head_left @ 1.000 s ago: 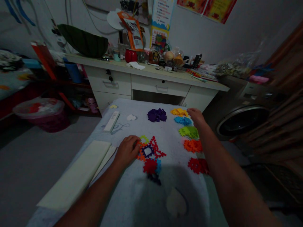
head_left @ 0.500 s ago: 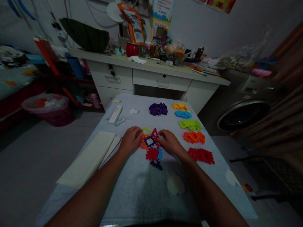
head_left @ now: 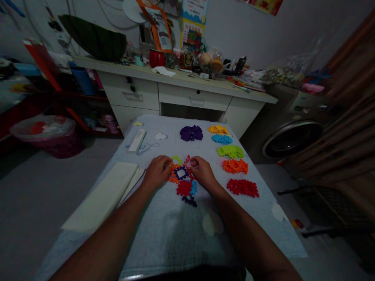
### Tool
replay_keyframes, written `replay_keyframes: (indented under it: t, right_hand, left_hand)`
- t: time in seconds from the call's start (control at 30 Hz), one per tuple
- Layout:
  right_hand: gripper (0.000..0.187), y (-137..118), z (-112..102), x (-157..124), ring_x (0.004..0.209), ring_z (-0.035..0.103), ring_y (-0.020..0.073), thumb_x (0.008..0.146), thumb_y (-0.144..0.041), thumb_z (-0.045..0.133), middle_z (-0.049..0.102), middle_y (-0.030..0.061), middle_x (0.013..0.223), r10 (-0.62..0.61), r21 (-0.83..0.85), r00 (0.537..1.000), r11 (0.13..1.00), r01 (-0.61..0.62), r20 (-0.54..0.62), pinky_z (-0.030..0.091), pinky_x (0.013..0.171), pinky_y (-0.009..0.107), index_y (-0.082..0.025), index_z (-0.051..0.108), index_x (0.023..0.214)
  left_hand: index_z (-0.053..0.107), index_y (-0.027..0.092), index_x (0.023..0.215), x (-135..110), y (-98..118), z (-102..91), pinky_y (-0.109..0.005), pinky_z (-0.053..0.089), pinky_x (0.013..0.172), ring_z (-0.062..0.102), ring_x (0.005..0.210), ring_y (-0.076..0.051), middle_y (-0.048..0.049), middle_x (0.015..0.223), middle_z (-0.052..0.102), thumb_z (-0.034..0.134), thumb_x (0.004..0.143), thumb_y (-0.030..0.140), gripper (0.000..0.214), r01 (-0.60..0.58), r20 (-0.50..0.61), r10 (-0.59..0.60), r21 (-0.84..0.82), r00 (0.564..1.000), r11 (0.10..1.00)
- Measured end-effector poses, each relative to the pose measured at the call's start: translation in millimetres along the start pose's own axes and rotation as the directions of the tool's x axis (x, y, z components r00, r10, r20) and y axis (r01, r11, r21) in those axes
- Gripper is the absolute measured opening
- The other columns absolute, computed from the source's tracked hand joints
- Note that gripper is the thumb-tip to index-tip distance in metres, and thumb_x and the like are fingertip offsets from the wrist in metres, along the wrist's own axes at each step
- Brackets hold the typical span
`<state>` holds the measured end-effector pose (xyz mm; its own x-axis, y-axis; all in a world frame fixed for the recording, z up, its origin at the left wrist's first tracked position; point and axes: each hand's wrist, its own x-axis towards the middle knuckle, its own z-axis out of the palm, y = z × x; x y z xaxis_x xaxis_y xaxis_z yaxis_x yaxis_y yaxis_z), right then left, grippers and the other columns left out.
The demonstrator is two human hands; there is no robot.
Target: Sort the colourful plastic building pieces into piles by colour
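An assembly of flat interlocking plastic pieces lies on the cloth-covered table. It has a dark purple square frame [head_left: 181,172] in the middle, a red square [head_left: 184,188] below and a light blue piece [head_left: 193,188] beside that. A dark purple triangle [head_left: 190,200] sits at the bottom and a lime green piece [head_left: 177,159] at the top. My left hand [head_left: 157,171] has its fingers closed at the edge of the orange piece [head_left: 173,174]. On the other side my right hand [head_left: 202,170] pinches the red triangular piece [head_left: 188,160], its fingertips partly covering it.
To the right lie piles of yellow [head_left: 217,129], blue [head_left: 222,139], green [head_left: 230,151], orange [head_left: 235,166] and red pieces [head_left: 243,187]. A purple pile [head_left: 191,133] is farther back. A white box [head_left: 137,141] and a folded pale sheet [head_left: 101,199] lie left.
The whole view has shifted slightly, moving the scene left. My right fingers have drawn closer together over the red triangular piece; my left hand stays by the orange piece.
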<state>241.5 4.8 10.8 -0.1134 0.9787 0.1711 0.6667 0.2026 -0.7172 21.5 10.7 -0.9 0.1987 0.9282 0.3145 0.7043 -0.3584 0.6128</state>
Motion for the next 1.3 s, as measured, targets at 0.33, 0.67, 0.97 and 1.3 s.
replay_keyframes:
  t: [0.33,0.67,0.97,1.3]
  right_hand:
    - [0.02,9.0,-2.2,-2.4,0.077,0.056,0.0156,0.071,-0.008,0.053,0.061,0.0006,0.081,-0.032,0.01,0.998,0.999,0.032,-0.049,0.044,0.075,0.028,-0.021,0.06,0.084]
    - [0.012,-1.4,-21.0,-7.4,0.066,0.052,0.0128,0.078,-0.019,0.049,0.059,-0.0037,0.073,0.077,0.246,0.997,0.967,-0.069,-0.023,0.041,0.063,0.024,-0.021,0.058,0.087]
    - [0.02,9.3,-91.4,-23.3,0.066,0.053,0.0126,0.078,-0.024,0.057,0.059,-0.0031,0.071,0.041,0.134,0.998,0.99,-0.047,0.051,0.041,0.064,0.024,-0.019,0.067,0.096]
    - [0.022,67.7,-186.8,-100.5,0.062,0.054,0.0141,0.072,-0.037,0.066,0.063,0.0006,0.07,0.32,0.175,0.947,0.935,-0.309,-0.041,0.042,0.059,0.026,-0.018,0.066,0.083]
  left_hand:
    - [0.065,0.018,0.099,0.6,-0.1,0.3,-0.043,0.046,0.095,0.06,0.102,-0.025,-0.0097,0.105,0.068,0.046,0.081,0.026,0.027,0.006,0.011,-0.006,0.007,1.0,1.0]
    - [0.065,0.019,0.097,1.9,-6.2,2.8,-0.043,0.047,0.094,0.061,0.1,-0.025,-0.009,0.102,0.068,0.046,0.082,0.028,0.026,-0.024,0.007,0.024,0.001,1.0,1.0]
    - [0.065,0.019,0.099,2.5,-8.0,3.3,-0.042,0.047,0.094,0.061,0.102,-0.026,-0.0102,0.105,0.068,0.046,0.081,0.029,0.028,-0.017,0.023,0.017,0.013,1.0,1.0]
    - [0.066,0.017,0.099,3.3,-7.7,2.7,-0.041,0.047,0.095,0.062,0.099,-0.026,-0.0108,0.104,0.068,0.046,0.079,0.032,0.032,-0.005,0.019,0.005,0.02,1.0,1.0]
